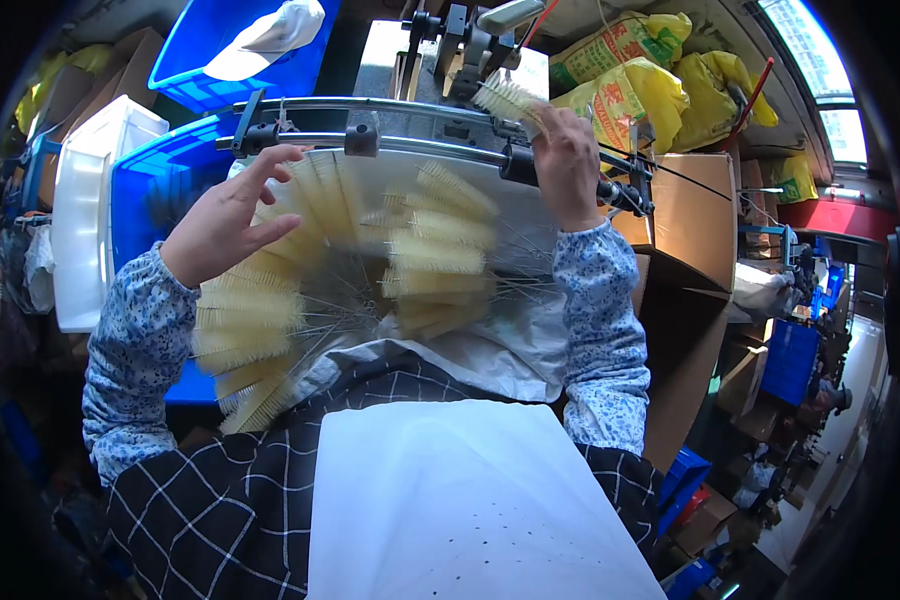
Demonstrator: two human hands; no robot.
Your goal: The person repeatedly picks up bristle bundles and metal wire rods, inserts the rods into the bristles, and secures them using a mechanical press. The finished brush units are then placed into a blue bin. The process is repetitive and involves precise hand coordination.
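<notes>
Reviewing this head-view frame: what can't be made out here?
- Brushes at centre: motion-blurred, so their count is unclear.
- Right hand: seen from the back; its fingers' grip on the cream brush is hidden.
- Wire stems behind the left hand: too thin and blurred to follow.
- Lower table: hidden by white sheet.

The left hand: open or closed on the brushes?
Open. The left hand has its fingers spread above the fanned pale bottle brushes; whether it touches them, cannot tell.
</notes>
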